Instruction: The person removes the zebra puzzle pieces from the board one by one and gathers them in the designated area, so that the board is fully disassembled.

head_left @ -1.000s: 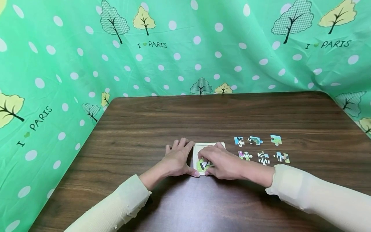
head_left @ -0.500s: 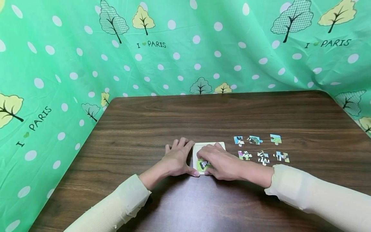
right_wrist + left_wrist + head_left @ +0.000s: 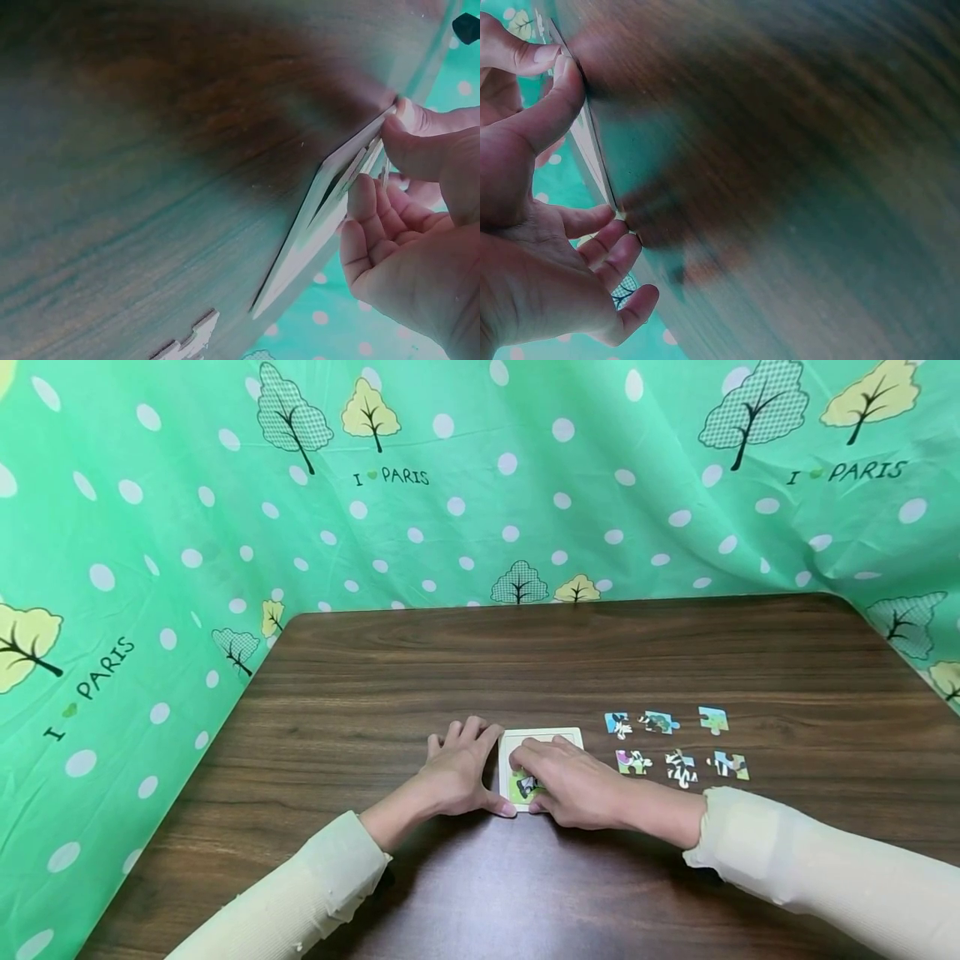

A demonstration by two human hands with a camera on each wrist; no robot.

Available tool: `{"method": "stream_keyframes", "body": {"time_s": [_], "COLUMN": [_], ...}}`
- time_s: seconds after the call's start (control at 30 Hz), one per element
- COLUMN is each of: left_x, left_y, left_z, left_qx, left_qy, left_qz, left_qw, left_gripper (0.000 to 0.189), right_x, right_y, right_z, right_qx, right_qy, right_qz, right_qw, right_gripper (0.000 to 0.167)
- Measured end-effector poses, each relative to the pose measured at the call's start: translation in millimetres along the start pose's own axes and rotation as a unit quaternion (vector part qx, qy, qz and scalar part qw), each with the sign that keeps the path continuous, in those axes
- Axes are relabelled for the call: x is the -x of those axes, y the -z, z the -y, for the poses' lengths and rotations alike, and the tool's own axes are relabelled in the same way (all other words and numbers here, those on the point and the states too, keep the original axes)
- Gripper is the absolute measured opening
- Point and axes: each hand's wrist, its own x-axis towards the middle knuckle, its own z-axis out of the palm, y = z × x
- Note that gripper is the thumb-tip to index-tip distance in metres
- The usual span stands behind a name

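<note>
In the head view a white puzzle tray lies flat on the table. A puzzle piece with green and black-and-white print shows inside its near-left part. My left hand spreads along the tray's left side, thumb at the near corner and index finger at the far corner. My right hand is over the tray, fingers curled down and thumb near its front edge. In the right wrist view the right hand pinches a thin puzzle piece, seen edge-on, at the tray. Most of that piece is hidden behind the fingers.
Several loose printed puzzle pieces lie in two rows right of the tray, past the right wrist. The dark wooden table reaches back to a green dotted curtain, which also hangs along the left side.
The right hand's fingers have shifted very slightly over the tray. The left hand, tray and loose pieces stay in place.
</note>
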Motion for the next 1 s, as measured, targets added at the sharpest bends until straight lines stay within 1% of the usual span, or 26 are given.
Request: {"method": "stream_keyframes", "body": {"time_s": [0.23,0.43,0.63,1.0], "left_x": [-0.4,-0.7,-1.4,-1.8], "left_y": [-0.2,-0.4,-1.2,-0.9], "left_z": [0.7,0.4,0.7,1.0], "left_qx": [-0.002,-0.002,-0.007,-0.006], "left_qy": [0.001,0.003,0.007,0.006], "left_qz": [-0.001,0.003,0.007,0.008], "left_qw": [1.0,1.0,0.9999,0.9999], "left_gripper": [0.097,0.099,0.099,0.097], "right_x": [-0.5,0.1,1.4,3.8], "right_y": [0.1,1.1,2.0,8.2], "right_z": [-0.4,0.1,2.5,1.5], "right_qx": [-0.008,0.001,0.004,-0.014], "right_qy": [0.004,0.007,0.003,0.001], "right_qz": [-0.001,-0.002,0.007,0.02], "right_qw": [1.0,1.0,1.0,0.9997], "right_gripper": [0.041,0.04,0.041,0.039]}}
